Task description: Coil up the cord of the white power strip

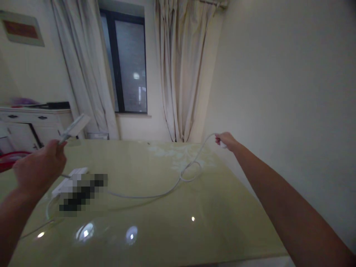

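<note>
My left hand (41, 167) is raised over the left of the table, closed around a flat, pale object (75, 127) with a grey edge; its kind is not clear. At the far right of the table, my right hand (226, 141) grips a white cable (155, 197) near its end. A small white piece shows under those fingers. From there the cable sags to the tabletop, makes one loose loop and runs left to a blurred-out dark patch. Beside that patch, below my left hand, lies a long white block (79, 171), partly hidden.
The glossy greenish table (167, 230) reflects several lights. A wall (292, 74) borders its right side. Beyond stand curtains (183, 66), a window (130, 66) and a white cabinet (50, 128). A red basin (12, 157) sits at the far left.
</note>
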A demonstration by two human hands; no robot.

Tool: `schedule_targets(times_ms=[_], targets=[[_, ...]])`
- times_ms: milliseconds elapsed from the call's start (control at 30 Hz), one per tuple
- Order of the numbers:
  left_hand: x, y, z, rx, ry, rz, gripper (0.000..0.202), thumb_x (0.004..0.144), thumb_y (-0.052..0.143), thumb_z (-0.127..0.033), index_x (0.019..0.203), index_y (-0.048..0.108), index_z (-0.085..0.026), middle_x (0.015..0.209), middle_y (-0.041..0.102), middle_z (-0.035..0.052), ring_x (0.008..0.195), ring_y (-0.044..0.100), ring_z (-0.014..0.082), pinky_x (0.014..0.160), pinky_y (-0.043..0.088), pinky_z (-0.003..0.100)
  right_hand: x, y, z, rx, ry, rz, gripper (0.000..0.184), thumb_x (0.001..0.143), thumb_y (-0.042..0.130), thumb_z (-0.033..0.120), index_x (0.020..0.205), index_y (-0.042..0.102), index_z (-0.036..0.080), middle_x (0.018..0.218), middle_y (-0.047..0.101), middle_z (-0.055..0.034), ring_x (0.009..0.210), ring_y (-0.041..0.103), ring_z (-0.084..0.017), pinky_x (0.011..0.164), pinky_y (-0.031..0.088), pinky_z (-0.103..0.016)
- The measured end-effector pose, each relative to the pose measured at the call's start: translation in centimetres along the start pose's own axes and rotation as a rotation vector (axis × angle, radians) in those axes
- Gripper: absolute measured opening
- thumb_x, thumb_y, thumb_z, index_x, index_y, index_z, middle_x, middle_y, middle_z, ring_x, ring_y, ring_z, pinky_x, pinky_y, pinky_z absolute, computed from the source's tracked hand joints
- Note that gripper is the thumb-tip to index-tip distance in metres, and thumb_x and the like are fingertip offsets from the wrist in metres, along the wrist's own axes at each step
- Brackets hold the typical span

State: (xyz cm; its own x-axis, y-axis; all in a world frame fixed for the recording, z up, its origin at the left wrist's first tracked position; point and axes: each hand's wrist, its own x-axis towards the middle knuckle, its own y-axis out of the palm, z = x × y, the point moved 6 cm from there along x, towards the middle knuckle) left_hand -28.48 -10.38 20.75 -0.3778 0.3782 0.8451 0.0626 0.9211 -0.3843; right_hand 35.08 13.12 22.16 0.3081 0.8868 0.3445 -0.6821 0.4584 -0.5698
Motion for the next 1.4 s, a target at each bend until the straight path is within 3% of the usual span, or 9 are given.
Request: schedule_targets(times_ms=[100,167,267,333,533,700,967,1233,1400], targets=[[0.5,0.9,-3.0,0.222,0.065,-0.053,0.039,0.098,0.037,-0.051,0.082,0.056,-0.021,0.059,0.031,-0.0027,0.058,0.034,0.0145,0.071,0.035,0.035,1.1,3.5,5.9,0.254,-0.072,-0.033,0.029,0.101,0.046,0.033,0.096,0.063,0.011,0.064,0.066,-0.0031,0.05,0.059,-0.008,0.053,0.049,-0.017],[-0.1,1.7,-5.7,0.15,0.147,-0.058,0.031,0.094,0.048,-0.047,0.082,0.06,-0.021,0.061,0.041,-0.0011,0.057,0.033,0.0147,0.066,0.029,0.028,0.7,5.6,8.3,0.66,-0.048,-0.002,0.024,0.1,0.045,0.028,0.098,0.062,0.012,0.061,0.063,0.0003,0.046,0.057,-0.007,0.048,0.045,-0.016],[-3.2,3.4,-9.9,-0.122,0.263,-0.036,0.017,0.087,0.059,-0.037,0.085,0.066,-0.022,0.067,0.055,0.0029,0.061,0.043,0.0185,0.061,0.022,0.026,-2.6,9.8,9.2,0.751,0.062,0.161,0.016,0.096,0.047,0.022,0.095,0.061,0.013,0.057,0.061,0.0034,0.043,0.055,-0.007,0.044,0.041,-0.015],[-6.2,5.1,-12.5,-0.301,0.276,0.03,0.014,0.085,0.062,-0.035,0.084,0.067,-0.023,0.068,0.058,0.005,0.061,0.046,0.02,0.06,0.02,0.027,-5.9,12.6,8.2,0.726,0.097,0.231,0.013,0.093,0.053,0.023,0.088,0.061,0.013,0.059,0.063,0.0018,0.042,0.056,-0.008,0.041,0.039,-0.016],[-13.3,9.8,-19.5,-0.652,-0.013,0.32,0.015,0.087,0.063,-0.04,0.085,0.067,-0.025,0.062,0.054,0.0025,0.052,0.038,0.0184,0.059,0.014,0.028,-16.4,20.3,0.7,0.677,0.216,0.356,0.02,0.092,0.052,0.033,0.082,0.055,0.015,0.072,0.069,-0.0044,0.041,0.06,-0.012,0.039,0.039,-0.02],[-16.2,13.4,-24.4,-0.889,-0.168,0.575,0.016,0.085,0.063,-0.039,0.078,0.066,-0.025,0.055,0.051,0.0003,0.051,0.04,0.0185,0.06,0.02,0.03,-22.0,22.8,-3.3,0.644,0.097,0.597,0.029,0.086,0.054,0.046,0.087,0.06,0.017,0.053,0.058,0.0041,0.039,0.055,-0.013,0.039,0.038,-0.021],[-21.3,17.9,-23.0,-0.959,-0.264,0.683,0.033,0.084,0.061,-0.042,0.107,0.073,-0.021,0.073,0.068,0.0019,0.063,0.054,0.019,0.065,0.036,0.028,-24.8,20.7,-1.3,0.654,-0.083,0.864,0.036,0.086,0.057,0.05,0.094,0.07,0.018,0.054,0.06,0.0033,0.045,0.058,-0.014,0.045,0.043,-0.021],[-21.6,17.4,-20.2,-0.765,-0.17,0.686,0.029,0.089,0.059,-0.046,0.078,0.074,-0.024,0.069,0.065,0.0053,0.067,0.055,0.0208,0.069,0.037,0.029,-26.4,21.4,-0.8,0.733,-0.052,0.991,0.024,0.08,0.068,0.043,0.082,0.065,0.019,0.057,0.06,0.004,0.046,0.058,-0.013,0.045,0.046,-0.022],[-21.8,16.8,-21.0,-0.917,0.016,0.763,0.035,0.08,0.064,-0.029,0.112,0.075,-0.026,0.092,0.07,0.007,0.077,0.06,0.0206,0.075,0.043,0.028,-25.4,20.9,-1.7,0.871,0.063,0.958,0.028,0.073,0.072,0.043,0.081,0.065,0.017,0.054,0.06,0.0033,0.044,0.056,-0.013,0.047,0.046,-0.024]])
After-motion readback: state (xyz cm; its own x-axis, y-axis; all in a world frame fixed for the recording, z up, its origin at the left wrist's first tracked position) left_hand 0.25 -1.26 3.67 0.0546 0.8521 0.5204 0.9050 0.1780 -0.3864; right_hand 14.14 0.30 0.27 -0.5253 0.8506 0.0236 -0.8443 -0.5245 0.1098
